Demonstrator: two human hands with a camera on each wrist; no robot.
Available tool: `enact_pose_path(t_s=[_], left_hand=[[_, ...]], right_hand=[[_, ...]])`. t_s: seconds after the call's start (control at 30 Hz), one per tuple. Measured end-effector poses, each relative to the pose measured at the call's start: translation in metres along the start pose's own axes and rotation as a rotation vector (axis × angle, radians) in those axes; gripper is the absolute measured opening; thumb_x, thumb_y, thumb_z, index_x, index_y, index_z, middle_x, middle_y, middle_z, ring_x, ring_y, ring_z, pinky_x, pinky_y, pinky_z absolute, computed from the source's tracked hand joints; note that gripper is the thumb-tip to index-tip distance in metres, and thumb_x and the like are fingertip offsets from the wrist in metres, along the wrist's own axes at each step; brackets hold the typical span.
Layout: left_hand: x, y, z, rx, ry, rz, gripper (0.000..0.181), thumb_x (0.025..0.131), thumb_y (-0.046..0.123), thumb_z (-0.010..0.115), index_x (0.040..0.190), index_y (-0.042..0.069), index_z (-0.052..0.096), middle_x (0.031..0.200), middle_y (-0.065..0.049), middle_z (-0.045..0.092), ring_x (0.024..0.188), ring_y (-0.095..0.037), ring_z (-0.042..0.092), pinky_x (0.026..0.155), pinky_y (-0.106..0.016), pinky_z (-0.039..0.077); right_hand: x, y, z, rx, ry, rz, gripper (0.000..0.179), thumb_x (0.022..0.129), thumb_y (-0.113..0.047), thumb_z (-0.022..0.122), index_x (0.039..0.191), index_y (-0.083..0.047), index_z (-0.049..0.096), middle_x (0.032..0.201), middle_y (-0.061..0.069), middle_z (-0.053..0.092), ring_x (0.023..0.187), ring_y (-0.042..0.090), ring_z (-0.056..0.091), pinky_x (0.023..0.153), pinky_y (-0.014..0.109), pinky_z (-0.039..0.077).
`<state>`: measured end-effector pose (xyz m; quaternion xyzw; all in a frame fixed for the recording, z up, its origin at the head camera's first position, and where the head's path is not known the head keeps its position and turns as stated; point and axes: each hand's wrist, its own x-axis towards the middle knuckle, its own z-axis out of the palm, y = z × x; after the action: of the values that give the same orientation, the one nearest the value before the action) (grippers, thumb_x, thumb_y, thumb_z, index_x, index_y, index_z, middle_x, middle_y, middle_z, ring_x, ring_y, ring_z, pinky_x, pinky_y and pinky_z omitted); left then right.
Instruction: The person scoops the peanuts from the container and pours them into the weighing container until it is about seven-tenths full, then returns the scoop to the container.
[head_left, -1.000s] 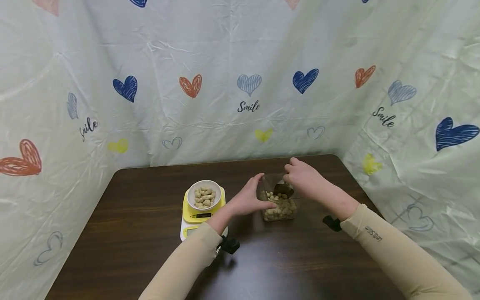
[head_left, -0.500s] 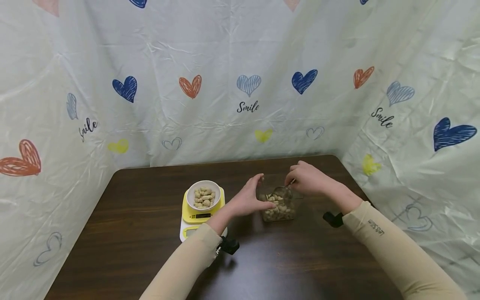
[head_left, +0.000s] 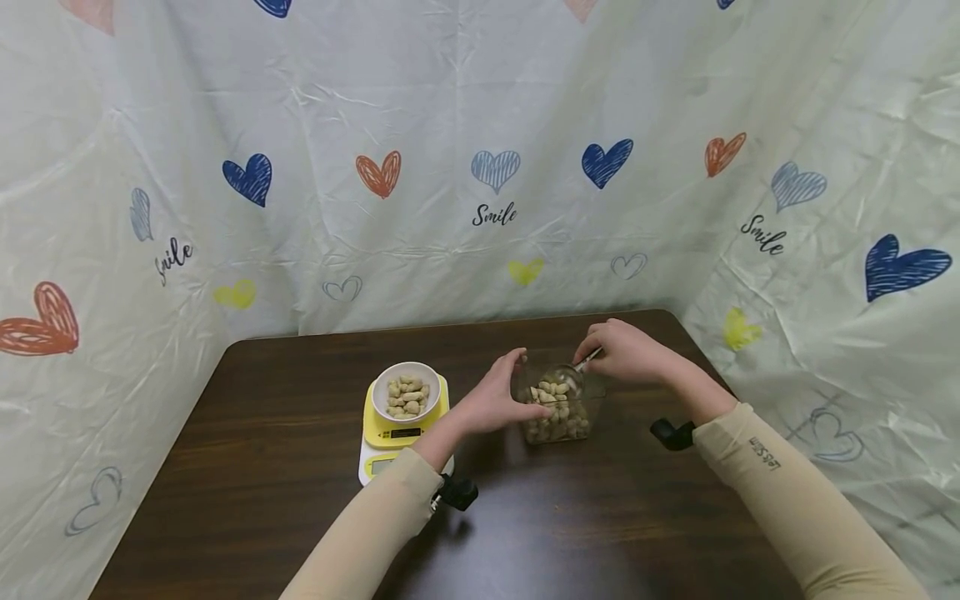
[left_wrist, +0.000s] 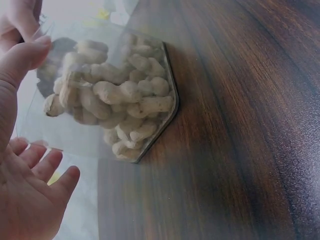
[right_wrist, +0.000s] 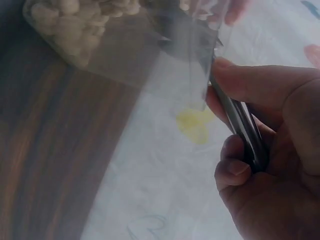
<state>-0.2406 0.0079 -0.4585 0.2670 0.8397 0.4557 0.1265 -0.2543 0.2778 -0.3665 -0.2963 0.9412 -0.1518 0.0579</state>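
Bkgd: white plastic sheeting (head_left: 427, 108), creased + slightly glossy, w/ hand-drawn-style hearts in blue, orange & yellow, plus "Smile" lettering. Below: dark brown tabletop (head_left: 285, 467), wood-grain streaks, rounded far corners, soft sheen near the front. Across it, from the near edge: two beige sleeves (head_left: 371, 533), smooth cloth, small dark lettering on the R one.

L of centre: kitchen scale (head_left: 377, 423), yellow + white, rounded corners, small grey display, partly behind the L forearm. R of scale, on tabletop: clear plastic box (right_wrist: 170, 82), thin see-thru walls, straight edges, angular corners.

L hand (head_left: 491, 400): wide spread, holding box by its L end, thumb on near side, fingers on far side. R hand (head_left: 626, 350): fingers closed narrow round the slim, shiny handle of a metal scoop (right_wrist: 245, 127), over box's R side; rounded scoop head down inside box, at the nuts.

On scale: white bowl (head_left: 380, 390), round, smooth, approx. half hidden inside by unshelled peanuts. Near each wrist: small black camera (head_left: 457, 492), matte, blocky.

Smallest: peanuts (left_wrist: 110, 95) in box, pale tan, knobbly, pinched-waist shells, piled loosely against the walls; exact no.: can't tell.
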Motion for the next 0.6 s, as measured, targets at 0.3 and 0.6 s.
enact_pose_path(t_s=[0.3, 0.6], left_hand=[[-0.002, 0.002, -0.001, -0.022, 0.001, 0.003, 0.111, 0.082, 0.048, 0.084, 0.164, 0.017, 0.016, 0.16, -0.005, 0.032, 0.144, -0.021, 0.036, 0.111, -0.043, 0.039], [0.0, -0.001, 0.0, -0.016, 0.008, 0.004, 0.112, 0.08, 0.05, 0.086, 0.164, 0.02, 0.018, 0.159, -0.004, 0.033, 0.144, -0.019, 0.036, 0.111, -0.043, 0.039]], right_hand=[[-0.01, 0.01, -0.007, 0.165, 0.0, 0.157, 0.013, 0.097, -0.019, 0.072, 0.108, -0.021, 0.079, 0.11, -0.003, 0.067, 0.1, 0.02, 0.063, 0.081, 0.043, 0.051], [-0.015, 0.023, -0.005, 0.257, -0.019, 0.15, 0.013, 0.097, -0.024, 0.073, 0.109, -0.023, 0.079, 0.117, -0.001, 0.068, 0.109, 0.023, 0.063, 0.086, 0.043, 0.052]])
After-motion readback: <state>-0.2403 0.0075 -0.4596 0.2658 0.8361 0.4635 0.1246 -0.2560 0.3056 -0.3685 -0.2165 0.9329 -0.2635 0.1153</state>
